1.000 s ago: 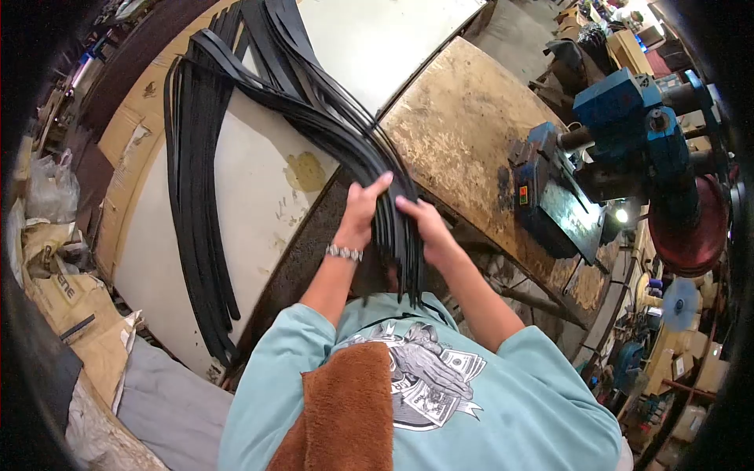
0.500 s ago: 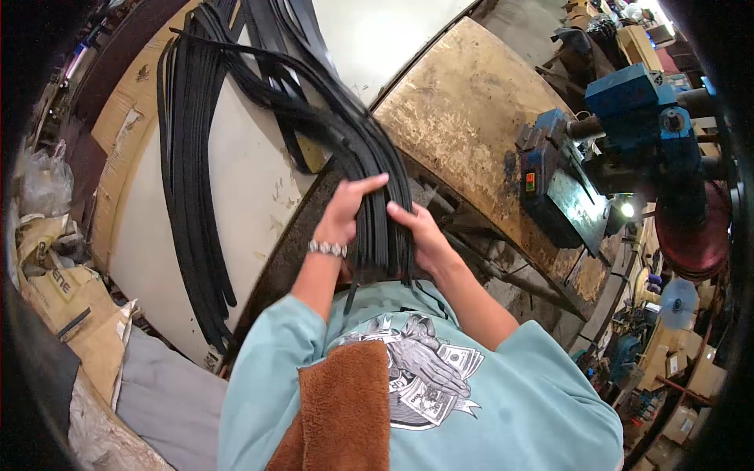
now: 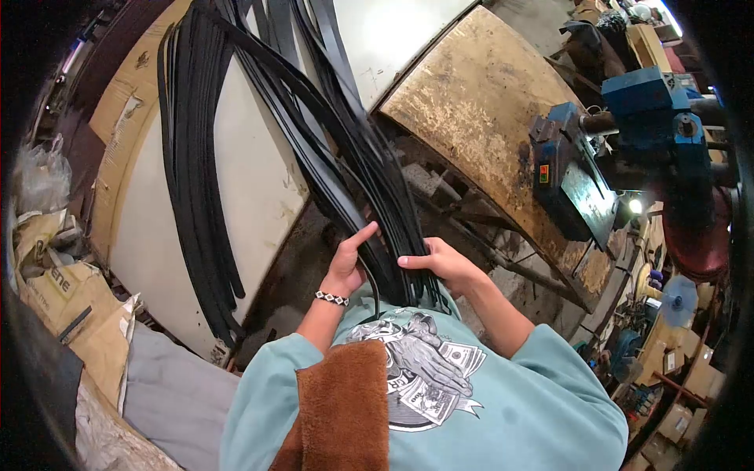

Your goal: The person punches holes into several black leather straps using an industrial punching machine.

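1. Stretching across the left and top, a broad, flat white tabletop point(image 3: 263, 188) has torn brown cardboard point(image 3: 118, 161) along its left edge.
2. Covering the person's body, a pale teal cloth T-shirt point(image 3: 518, 400) shows a grey-and-white print of hands and banknotes.
3. Standing to the right, a scuffed brown wooden table point(image 3: 471, 86) is marked with pale worn patches.
4. Running from the upper left, over the tabletop and down past its edge, a long bundle of flat, flexible black strips point(image 3: 393, 212) reaches both hands, in front of the shirt.
5. Rising at the wooden table's right end, a blue-painted metal machine point(image 3: 640, 90) sits near a dark box with a slanted shiny plate point(image 3: 569, 184).
6. Lying on the tabletop's left part, another drape of black strips point(image 3: 188, 133) fans slightly toward the near edge.
7. Hanging over the shirt front, a fuzzy brown cloth point(image 3: 345, 400).
8. Gripping the bundle's right side, the right hand point(image 3: 449, 263) lays its thumb across the front; its other fingers are mostly hidden.
9. Clasping the left side, the left hand point(image 3: 345, 263) points its thumb up along the strips, fingers partly hidden.
10. Circling the left wrist, a black-and-white patterned bracelet point(image 3: 332, 298).
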Motion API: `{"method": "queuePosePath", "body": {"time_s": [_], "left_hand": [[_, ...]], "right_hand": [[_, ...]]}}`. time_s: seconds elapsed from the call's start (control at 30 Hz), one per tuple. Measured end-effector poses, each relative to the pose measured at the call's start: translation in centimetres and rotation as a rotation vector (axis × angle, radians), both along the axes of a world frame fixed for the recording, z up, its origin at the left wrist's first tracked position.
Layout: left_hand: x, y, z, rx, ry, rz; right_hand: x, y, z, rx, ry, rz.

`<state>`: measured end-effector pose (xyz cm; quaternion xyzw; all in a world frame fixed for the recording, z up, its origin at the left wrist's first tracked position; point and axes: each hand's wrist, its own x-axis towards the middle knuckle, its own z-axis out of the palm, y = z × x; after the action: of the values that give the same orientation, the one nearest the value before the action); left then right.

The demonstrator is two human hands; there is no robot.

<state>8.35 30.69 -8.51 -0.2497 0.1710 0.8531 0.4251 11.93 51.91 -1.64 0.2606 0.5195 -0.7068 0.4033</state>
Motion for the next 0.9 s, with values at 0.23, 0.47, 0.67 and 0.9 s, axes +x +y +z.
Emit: {"method": "queuePosePath", "body": {"time_s": [0.23,0.47,0.67,0.9], "left_hand": [[-5.8,0.9,3.6,-0.359,0.385,-0.009],[-6.0,-1.5,3.8,-0.143,0.35,-0.166],[-4.7,-0.7,1.7,-0.104,0.217,0.066],[-6.1,5.0,1.7,0.073,0.221,0.237]], "right_hand": [[-3.6,-3.2,0.6,0.064,0.259,-0.124],[-2.9,-4.6,1.4,-0.047,0.193,-0.299],[-3.2,-3.3,0.2,-0.045,0.191,-0.184],[-5.0,-0.7,1.2,0.076,0.157,-0.003]]}}
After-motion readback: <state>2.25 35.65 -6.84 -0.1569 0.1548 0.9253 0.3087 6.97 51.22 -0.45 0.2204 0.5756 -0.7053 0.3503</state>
